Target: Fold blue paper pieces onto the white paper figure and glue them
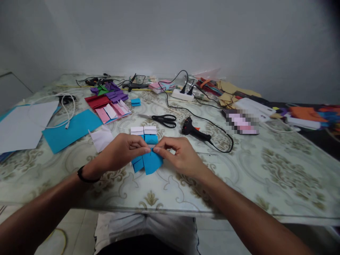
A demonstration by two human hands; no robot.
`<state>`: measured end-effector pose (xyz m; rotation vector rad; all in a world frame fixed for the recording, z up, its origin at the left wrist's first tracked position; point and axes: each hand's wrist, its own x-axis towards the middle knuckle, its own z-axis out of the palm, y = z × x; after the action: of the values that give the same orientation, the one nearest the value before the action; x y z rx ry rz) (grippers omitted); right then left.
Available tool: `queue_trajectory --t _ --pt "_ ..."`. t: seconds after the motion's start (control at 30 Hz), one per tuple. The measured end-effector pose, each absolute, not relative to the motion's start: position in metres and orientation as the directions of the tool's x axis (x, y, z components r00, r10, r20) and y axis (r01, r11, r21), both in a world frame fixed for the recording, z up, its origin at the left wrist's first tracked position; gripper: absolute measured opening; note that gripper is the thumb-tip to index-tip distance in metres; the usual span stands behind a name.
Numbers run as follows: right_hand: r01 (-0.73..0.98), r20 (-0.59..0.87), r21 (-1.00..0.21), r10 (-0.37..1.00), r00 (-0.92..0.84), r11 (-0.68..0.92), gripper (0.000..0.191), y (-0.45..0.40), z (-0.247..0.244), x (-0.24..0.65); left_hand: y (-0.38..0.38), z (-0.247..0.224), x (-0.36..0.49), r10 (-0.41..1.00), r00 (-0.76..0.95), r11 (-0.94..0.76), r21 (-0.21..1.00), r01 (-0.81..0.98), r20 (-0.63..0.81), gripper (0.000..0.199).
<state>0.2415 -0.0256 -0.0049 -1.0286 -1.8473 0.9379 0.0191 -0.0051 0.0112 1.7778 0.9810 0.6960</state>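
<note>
Both hands meet over a blue piece of paper point(153, 163) with folds and slits in it. My left hand point(124, 148) pinches its upper edge between thumb and fingers. Close beside it, my right hand point(177, 151) pinches the same edge, fingertips almost touching the left ones. Small folded white paper pieces point(143, 130) lie just beyond the fingers, with a folded blue piece point(151, 139) below them. Part of the paper under the fingers is hidden. Farther off lie black-handled scissors point(162, 119) and, to the right, a black glue gun point(195, 130).
On the left are white sheets point(25, 122), a blue sheet point(73, 129) and a white cable point(69, 118). Folded coloured papers point(113, 109) lie behind. A white power strip point(182, 95) with black cords stands at the back; a phone point(240, 121) and more papers are at right.
</note>
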Motion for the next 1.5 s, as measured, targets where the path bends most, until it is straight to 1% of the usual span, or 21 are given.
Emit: queue_trajectory --t 0.07,0.17,0.23,0.3,0.4,0.5,0.53,0.63,0.7,0.8,0.87,0.93,1.0,1.07,1.13,1.2,1.3,1.37,1.43,1.5 --pt "0.276 0.285 -0.887 0.910 -0.302 0.369 0.022 -0.0250 -0.0062 0.2408 -0.0044 0.0092 0.0197 0.843 0.538 -0.168 0.943 0.286 -0.014 0.013" --pt "0.197 0.273 -0.927 0.935 -0.226 0.319 0.020 -0.0230 -0.0080 0.2405 -0.0054 0.0066 0.0224 0.863 0.505 -0.122 0.966 0.229 -0.011 0.015" --pt "0.165 0.235 -0.946 0.943 -0.237 0.278 0.024 -0.0215 -0.0088 0.2411 -0.0060 0.0061 0.0240 0.898 0.441 -0.112 0.975 0.192 0.016 0.019" --pt "0.162 0.171 -0.961 0.943 -0.286 0.223 0.029 -0.0204 -0.0095 0.2416 -0.0058 0.0061 0.0250 0.917 0.398 -0.108 0.980 0.166 0.034 0.022" --pt "0.158 0.108 -0.974 0.944 -0.313 0.164 0.033 -0.0199 -0.0108 0.2419 -0.0054 0.0052 0.0256 0.904 0.427 -0.074 0.984 0.164 -0.003 0.026" --pt "0.180 0.125 -0.967 0.954 -0.274 0.178 0.032 -0.0207 -0.0107 0.2423 -0.0068 0.0032 0.0262 0.877 0.477 -0.036 0.982 0.188 -0.059 0.034" --pt "0.201 0.136 -0.960 0.953 -0.270 0.193 0.032 -0.0212 -0.0101 0.2424 -0.0076 0.0028 0.0265 0.872 0.487 -0.049 0.978 0.202 -0.057 0.033" --pt "0.289 0.166 -0.922 0.938 -0.304 0.257 0.029 -0.0228 -0.0076 0.2427 -0.0096 0.0022 0.0265 0.859 0.512 -0.164 0.947 0.277 -0.002 0.018" --pt "0.319 0.177 -0.905 0.932 -0.316 0.280 0.025 -0.0234 -0.0064 0.2424 -0.0098 0.0020 0.0259 0.862 0.507 -0.210 0.926 0.315 0.023 0.014" --pt "0.241 0.140 -0.946 0.946 -0.294 0.215 0.021 -0.0233 -0.0069 0.2416 -0.0087 0.0009 0.0242 0.890 0.454 -0.204 0.933 0.297 0.050 0.017" --pt "0.194 0.092 -0.968 0.943 -0.321 0.160 0.022 -0.0229 -0.0085 0.2413 -0.0078 0.0004 0.0231 0.893 0.442 -0.215 0.940 0.263 0.081 0.018" --pt "0.196 0.057 -0.971 0.926 -0.373 0.139 0.023 -0.0223 -0.0099 0.2416 -0.0074 0.0009 0.0226 0.879 0.467 -0.223 0.947 0.232 0.093 0.019" --pt "0.215 0.046 -0.966 0.916 -0.399 0.142 0.021 -0.0214 -0.0103 0.2426 -0.0076 0.0028 0.0229 0.865 0.496 -0.203 0.955 0.214 0.072 0.016" --pt "0.218 0.048 -0.965 0.918 -0.394 0.144 0.018 -0.0201 -0.0097 0.2442 -0.0080 0.0053 0.0236 0.862 0.506 -0.171 0.963 0.208 0.044 0.015" --pt "0.192 0.058 -0.972 0.930 -0.362 0.136 0.016 -0.0183 -0.0092 0.2459 -0.0078 0.0073 0.0242 0.865 0.502 -0.147 0.967 0.206 0.024 0.019" --pt "0.143 0.070 -0.982 0.944 -0.321 0.121 0.018 -0.0166 -0.0098 0.2472 -0.0073 0.0081 0.0242 0.865 0.501 -0.133 0.969 0.208 0.011 0.022" --pt "0.054 0.092 -0.992 0.952 -0.290 0.113 0.023 -0.0157 -0.0122 0.2477 -0.0065 0.0072 0.0231 0.868 0.497 -0.122 0.975 0.187 0.013 0.017" --pt "-0.002 0.121 -0.992 0.949 -0.290 0.126 0.023 -0.0166 -0.0131 0.2471 -0.0066 0.0062 0.0218 0.868 0.494 -0.146 0.977 0.154 0.052 0.020" --pt "-0.052 0.165 -0.986 0.947 -0.275 0.157 0.019 -0.0182 -0.0127 0.2466 -0.0073 0.0057 0.0205 0.860 0.494 -0.207 0.972 0.110 0.127 0.026" --pt "-0.084 0.215 -0.976 0.943 -0.255 0.200 0.015 -0.0195 -0.0116 0.2469 -0.0083 0.0061 0.0194 0.848 0.483 -0.281 0.958 0.063 0.217 0.023"
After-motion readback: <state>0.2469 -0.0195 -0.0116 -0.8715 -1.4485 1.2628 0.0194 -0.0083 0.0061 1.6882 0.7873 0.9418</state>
